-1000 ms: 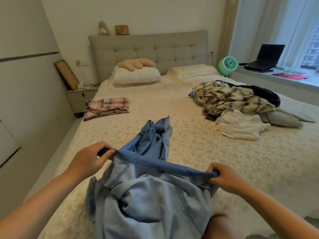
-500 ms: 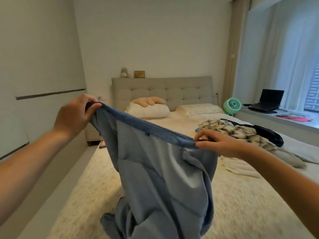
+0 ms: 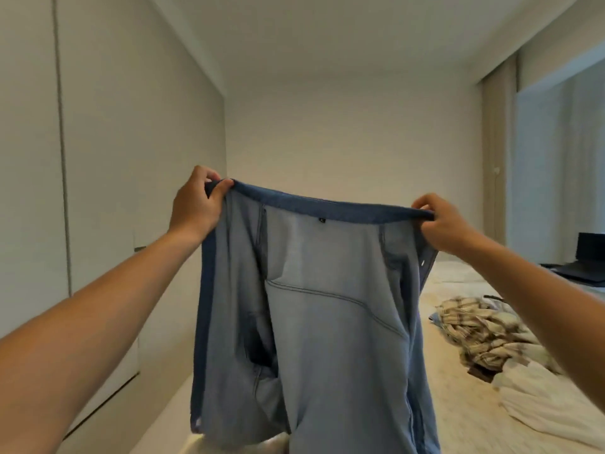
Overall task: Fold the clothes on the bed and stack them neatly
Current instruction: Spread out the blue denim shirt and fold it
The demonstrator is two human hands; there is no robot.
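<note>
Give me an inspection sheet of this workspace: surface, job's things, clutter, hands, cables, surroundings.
Surface: cream patterned bedspread, visible at right and below.
Job's things: light blue denim garment held up by its darker band, hanging free; crumpled beige plaid shirt and white crumpled cloth unfolded on the bed.
Clutter: nothing seen.
Hands: left hand pinches the band's left end; right hand pinches the right end.
Cables: nothing seen.
Surroundings: dark open laptop on the ledge at right; pale panelled wall at left; sheer white curtain.

Single head view, facing forward across room, close behind raised jeans (image 3: 327, 306).
</note>
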